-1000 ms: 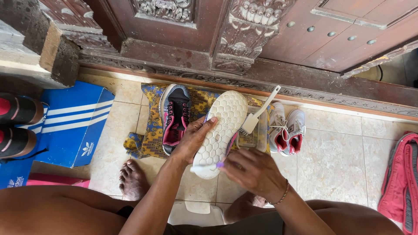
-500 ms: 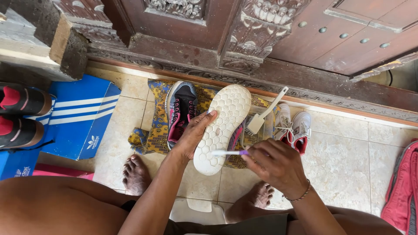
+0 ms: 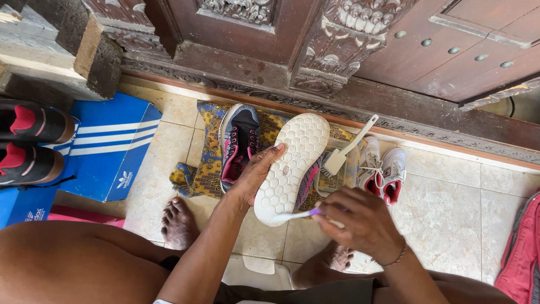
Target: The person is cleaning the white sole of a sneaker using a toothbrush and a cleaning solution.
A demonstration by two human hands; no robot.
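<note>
- Head cam, looking down at a seated person w/ bare feet on a pale tiled floor [image 3: 450, 225], in front of a carved wooden door [image 3: 337, 50].
- Left hand [image 3: 256, 177] spread wide, palm against the side of an upturned sneaker [image 3: 292, 166]; white honeycomb sole faces the camera, heel end nearest the person.
- Right hand [image 3: 360, 225] closed around a toothbrush [image 3: 298, 214] w/ purple grip; brush head touches the sole's heel edge.
- Step in hand, by the look of it: scrubbing the sole. Next move likely needs short strokes up along the tread while the left hand keeps the shoe steady.
- Vs. half a sec ago: brush head has reached the heel edge; shoe tilted a bit differently, grip about the same.
- Around: matching dark sneaker [image 3: 239, 146] on a patterned cloth [image 3: 205, 169]; white long-handled brush [image 3: 349, 149] beside it; small white-and-red shoes [image 3: 385, 171] at right; blue shoebox [image 3: 107, 149] at left w/ black-and-red shoes [image 3: 31, 141]; red bag [image 3: 520, 253] at far right.
</note>
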